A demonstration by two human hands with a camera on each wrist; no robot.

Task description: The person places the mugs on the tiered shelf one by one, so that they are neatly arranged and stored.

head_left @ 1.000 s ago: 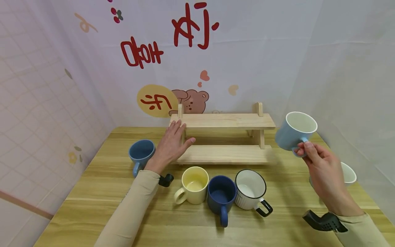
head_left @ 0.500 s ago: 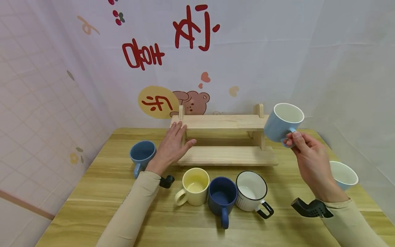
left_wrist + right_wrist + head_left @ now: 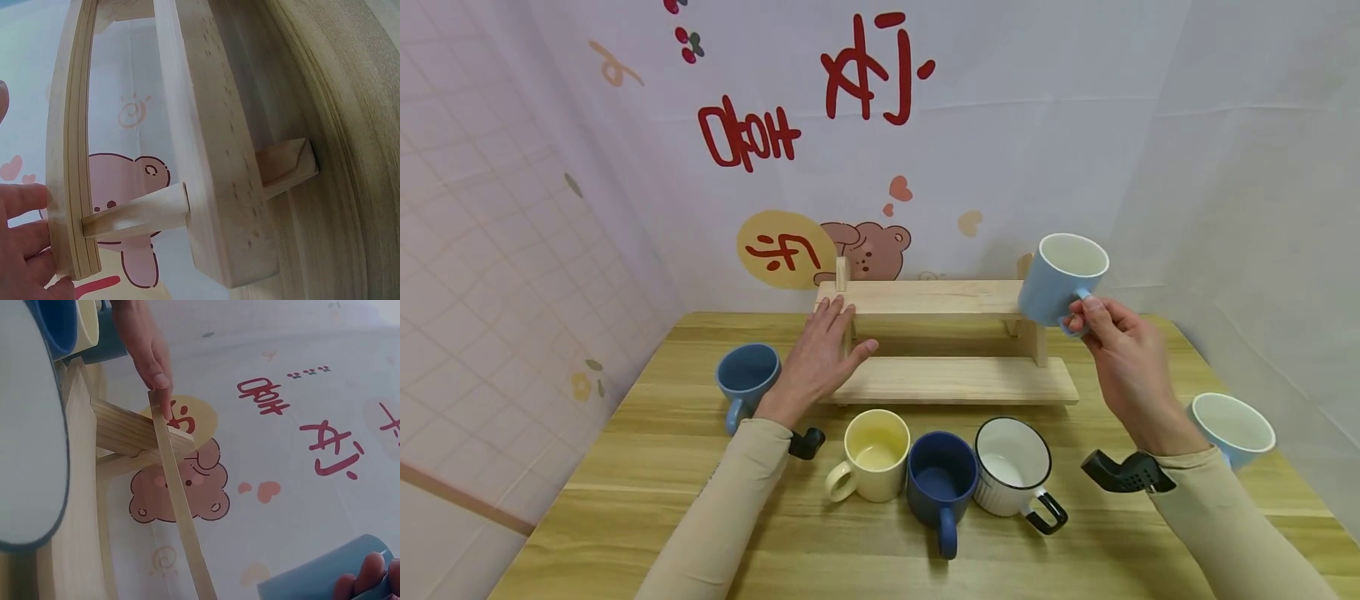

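In the head view my right hand (image 3: 1126,362) pinches the handle of a light blue mug (image 3: 1052,287) with a white inside. The mug is upright but tilted a little, in front of the right end of a two-tier wooden rack (image 3: 940,297). The right wrist view has this mug (image 3: 331,569) at its lower right corner, fingers at its handle. My left hand (image 3: 812,362) lies with straight fingers on the left end of the rack's upper board. In the left wrist view its fingertips (image 3: 28,200) touch that board's edge.
Before the rack stand a yellow mug (image 3: 874,471), a navy mug (image 3: 934,492) and a white mug (image 3: 1000,487) with black rim and handle. A blue mug (image 3: 745,383) is left of the rack; another light blue mug (image 3: 1236,429) stands right, partly behind my right arm.
My right hand has carried the light blue mug leftward and slightly up, from right of the rack to its right end. The left hand keeps its place on the board.
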